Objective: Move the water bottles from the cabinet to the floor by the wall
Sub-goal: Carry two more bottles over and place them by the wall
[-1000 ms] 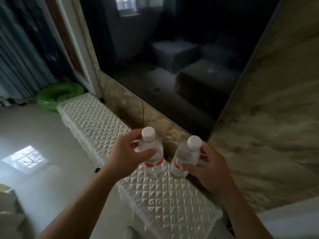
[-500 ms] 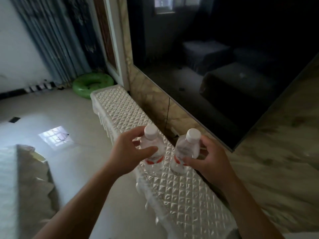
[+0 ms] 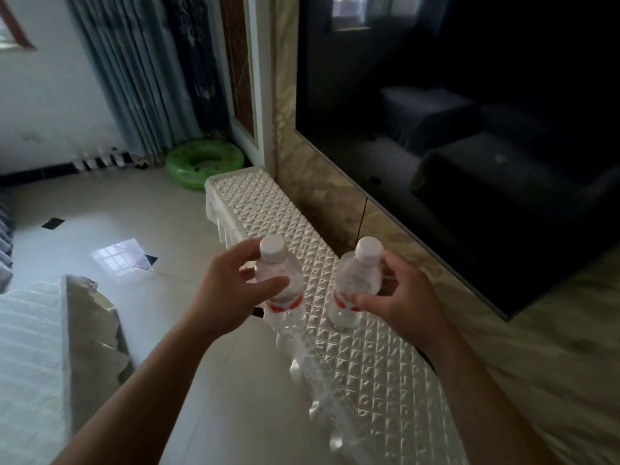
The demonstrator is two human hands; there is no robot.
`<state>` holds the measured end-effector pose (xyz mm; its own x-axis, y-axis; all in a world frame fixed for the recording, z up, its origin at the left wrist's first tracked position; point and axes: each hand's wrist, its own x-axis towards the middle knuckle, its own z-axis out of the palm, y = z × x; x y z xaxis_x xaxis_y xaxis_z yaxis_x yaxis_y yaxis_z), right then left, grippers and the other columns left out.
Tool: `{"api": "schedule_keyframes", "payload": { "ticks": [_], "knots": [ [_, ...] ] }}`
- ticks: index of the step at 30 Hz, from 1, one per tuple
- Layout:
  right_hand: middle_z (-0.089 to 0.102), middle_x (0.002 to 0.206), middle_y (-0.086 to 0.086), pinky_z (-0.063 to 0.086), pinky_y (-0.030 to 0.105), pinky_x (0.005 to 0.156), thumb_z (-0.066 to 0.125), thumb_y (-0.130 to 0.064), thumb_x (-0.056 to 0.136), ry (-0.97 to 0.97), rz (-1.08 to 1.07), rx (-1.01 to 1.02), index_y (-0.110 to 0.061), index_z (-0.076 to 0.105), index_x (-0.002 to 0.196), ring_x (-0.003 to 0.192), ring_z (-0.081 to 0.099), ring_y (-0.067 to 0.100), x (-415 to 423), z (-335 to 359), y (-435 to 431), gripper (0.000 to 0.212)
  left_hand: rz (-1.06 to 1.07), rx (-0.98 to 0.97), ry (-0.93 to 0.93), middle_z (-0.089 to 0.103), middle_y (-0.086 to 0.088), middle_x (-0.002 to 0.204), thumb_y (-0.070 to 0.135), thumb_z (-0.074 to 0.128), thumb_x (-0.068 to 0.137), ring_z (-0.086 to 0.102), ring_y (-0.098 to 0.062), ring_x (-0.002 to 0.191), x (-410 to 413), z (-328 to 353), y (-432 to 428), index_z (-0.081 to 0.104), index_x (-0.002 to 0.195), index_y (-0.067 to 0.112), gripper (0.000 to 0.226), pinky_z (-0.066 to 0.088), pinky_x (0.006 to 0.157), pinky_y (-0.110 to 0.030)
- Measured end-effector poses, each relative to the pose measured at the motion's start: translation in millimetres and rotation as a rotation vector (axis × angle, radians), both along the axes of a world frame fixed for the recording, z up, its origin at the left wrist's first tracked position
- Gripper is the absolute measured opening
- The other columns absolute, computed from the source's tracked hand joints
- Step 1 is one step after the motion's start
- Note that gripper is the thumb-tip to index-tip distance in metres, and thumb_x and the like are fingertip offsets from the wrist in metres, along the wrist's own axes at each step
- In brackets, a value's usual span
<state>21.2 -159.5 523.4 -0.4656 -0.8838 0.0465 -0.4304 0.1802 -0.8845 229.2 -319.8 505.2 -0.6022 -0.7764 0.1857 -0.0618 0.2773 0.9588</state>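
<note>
Fingers [image 3: 246,251] of the left hand [image 3: 228,297] curl round a small clear water bottle [image 3: 285,298], thumb across its red-and-white label, white cap up. The right hand [image 3: 406,297] grips a second water bottle [image 3: 355,280] the same way, just beside the first but apart from it. Both are over the quilted white surface [image 3: 375,370] of the cabinet, the left one at its front edge; whether their bases touch it I cannot tell. A dark television [image 3: 469,129] hangs on the marble wall [image 3: 322,182] behind. A green swim ring [image 3: 204,159] lies on the tiled floor [image 3: 134,229] by the curtains [image 3: 141,78].
</note>
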Motion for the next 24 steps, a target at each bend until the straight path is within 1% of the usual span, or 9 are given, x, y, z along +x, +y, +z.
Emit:
{"api": "schedule_keyframes", "payload": {
  "ticks": [3,6,9,11,14,16,20,22,24],
  "knots": [
    [0.068,0.104,-0.013,0.058,0.036,0.082,0.084,-0.033,0.062,0.007,0.008,-0.004,-0.039,0.059,0.113,0.097,0.065,0.008,19.0,-3.0,-31.2,0.058,0.012,-0.004,-0.012,0.073,0.003,0.105,0.004,0.084,0.07,0.068,-0.017,0.104,24.0,-3.3,-29.1,0.069,0.112,0.019,0.046,0.056,0.091,-0.046],
    [0.067,0.106,-0.014,0.058,0.037,0.084,0.082,-0.037,0.06,0.009,0.019,-0.02,-0.04,0.058,0.114,0.099,0.065,0.007,37.1,-5.7,-59.3,0.06,0.037,-0.003,-0.004,0.073,0.003,0.104,0.014,0.087,0.067,0.068,-0.018,0.104,42.0,-3.5,-53.3,0.069,0.107,0.029,0.047,0.056,0.09,-0.047],
    [0.067,0.107,-0.014,0.058,0.038,0.085,0.08,-0.043,0.057,-0.001,0.033,-0.015,-0.039,0.058,0.115,0.101,0.064,0.007,50.5,-8.7,-87.3,0.062,0.047,0.012,0.006,0.073,0.004,0.103,0.007,0.085,0.07,0.067,-0.02,0.105,57.5,-2.6,-75.9,0.069,0.108,0.027,0.045,0.056,0.091,-0.049],
    [0.067,0.108,-0.012,0.058,0.038,0.085,0.08,-0.039,0.06,-0.015,0.05,-0.006,-0.038,0.057,0.115,0.101,0.064,0.008,55.6,-11.5,-107.2,0.06,0.053,0.01,0.0,0.073,0.003,0.104,0.004,0.082,0.072,0.067,-0.019,0.105,65.2,-1.7,-90.8,0.069,0.108,0.024,0.044,0.057,0.089,-0.047],
    [0.066,0.107,-0.013,0.057,0.027,0.08,0.084,-0.031,0.065,-0.021,0.09,0.004,-0.037,0.057,0.116,0.099,0.064,0.007,60.1,-15.1,-138.6,0.058,0.077,0.007,-0.017,0.073,0.002,0.105,0.006,0.082,0.072,0.067,-0.017,0.105,73.4,-2.7,-114.6,0.069,0.111,0.02,0.043,0.057,0.089,-0.047],
    [0.066,0.107,-0.015,0.056,0.023,0.078,0.084,-0.036,0.062,-0.019,0.116,0.009,-0.037,0.056,0.117,0.1,0.064,0.005,61.6,-17.9,-162.9,0.062,0.098,0.019,-0.023,0.073,0.003,0.106,0.009,0.083,0.072,0.068,-0.016,0.105,76.6,-4.1,-131.6,0.069,0.11,0.024,0.043,0.057,0.089,-0.047],
    [0.067,0.107,-0.016,0.059,0.034,0.081,0.08,-0.051,0.052,-0.038,0.16,0.008,-0.037,0.058,0.118,0.097,0.065,0.004,58.2,-26.7,-218.8,0.071,0.163,0.019,-0.036,0.073,0.008,0.104,0.018,0.084,0.068,0.068,-0.013,0.103,77.7,-5.5,-169.0,0.069,0.104,0.033,0.041,0.057,0.089,-0.047],
    [0.067,0.103,-0.016,0.059,0.036,0.081,0.081,-0.051,0.05,-0.055,0.183,0.017,-0.04,0.059,0.114,0.095,0.066,0.005,55.1,-28.4,-247.8,0.069,0.201,0.017,-0.037,0.073,0.01,0.103,0.029,0.083,0.065,0.068,-0.013,0.103,77.3,-5.9,-189.5,0.07,0.101,0.039,0.04,0.057,0.088,-0.046],
    [0.068,0.1,-0.017,0.059,0.038,0.081,0.082,-0.047,0.051,-0.076,0.21,0.012,-0.04,0.06,0.11,0.094,0.067,0.006,50.1,-30.0,-276.5,0.064,0.235,0.016,-0.041,0.073,0.011,0.103,0.032,0.082,0.063,0.068,-0.013,0.103,75.6,-6.5,-210.0,0.069,0.1,0.042,0.041,0.057,0.087,-0.043]
  ]
}}
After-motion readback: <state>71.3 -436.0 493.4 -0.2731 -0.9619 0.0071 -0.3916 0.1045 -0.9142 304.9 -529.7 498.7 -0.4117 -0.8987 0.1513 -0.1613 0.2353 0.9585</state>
